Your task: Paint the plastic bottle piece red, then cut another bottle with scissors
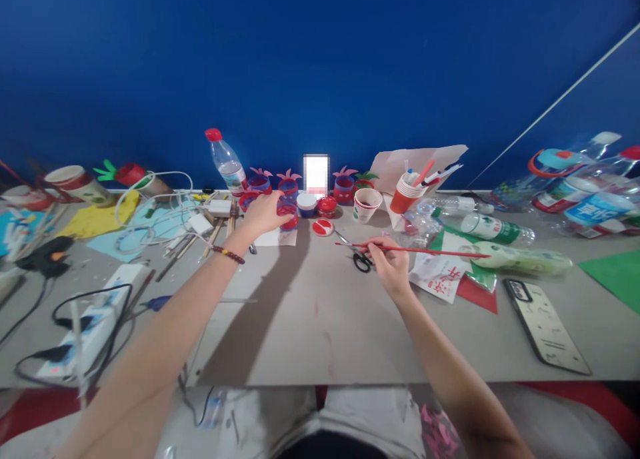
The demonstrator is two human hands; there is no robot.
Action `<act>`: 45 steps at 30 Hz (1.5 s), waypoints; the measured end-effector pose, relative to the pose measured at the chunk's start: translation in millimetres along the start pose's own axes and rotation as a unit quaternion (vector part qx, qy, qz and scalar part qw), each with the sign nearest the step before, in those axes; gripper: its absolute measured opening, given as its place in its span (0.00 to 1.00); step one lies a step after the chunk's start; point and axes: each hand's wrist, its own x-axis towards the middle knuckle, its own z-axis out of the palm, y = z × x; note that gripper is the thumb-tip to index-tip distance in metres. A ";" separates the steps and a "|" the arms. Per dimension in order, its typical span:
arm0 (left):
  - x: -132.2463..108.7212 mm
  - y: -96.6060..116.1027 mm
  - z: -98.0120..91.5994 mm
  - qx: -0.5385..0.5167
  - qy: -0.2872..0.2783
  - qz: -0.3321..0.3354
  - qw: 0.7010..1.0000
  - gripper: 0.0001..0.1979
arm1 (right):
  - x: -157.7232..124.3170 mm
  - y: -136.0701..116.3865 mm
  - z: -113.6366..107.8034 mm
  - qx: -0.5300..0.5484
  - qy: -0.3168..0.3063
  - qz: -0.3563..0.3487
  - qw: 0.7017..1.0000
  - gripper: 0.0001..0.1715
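My left hand (264,214) reaches to the back of the table, its fingers closed at the rim of a small red-and-purple painted cup (289,220). Part of that cup is hidden behind the fingers. In my right hand (389,262) is a paintbrush (430,250) with a long red handle, held level above the table. Below it lie black-handled scissors (362,263). Between the hands stand an open jar of red paint (327,207), a white-topped jar (307,204) and a red-smeared lid (323,228). A paper cup (367,204) stands right of these.
Painted cups with leaf-like tops (344,187) line the blue wall. Pens fill a cup (404,194) at the right, near plastic bottles (493,228) and a phone (546,326). Leftward lie a power strip (97,319), tangled white cables (150,209) and a glue gun (47,256).
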 end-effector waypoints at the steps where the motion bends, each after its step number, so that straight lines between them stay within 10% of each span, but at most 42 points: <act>1: 0.9 -0.4 0.8 0.001 -0.005 -0.002 1.000 0.30 | -0.2 0.1 -0.1 -0.002 -0.001 -0.003 1.000 0.09; 30: 9.9 -3.0 8.0 -0.010 0.092 -0.056 0.994 0.31 | 0.2 2.4 1.4 -0.014 -0.005 -0.019 1.000 0.10; 35: -21.2 11.1 -2.4 -0.103 0.213 0.000 0.972 0.07 | -1.0 0.1 1.6 -0.017 0.019 -0.037 0.999 0.10; 45: -102.6 42.9 56.9 -0.221 0.217 0.050 0.949 0.14 | -3.6 9.7 1.6 -0.060 0.015 -0.087 0.994 0.12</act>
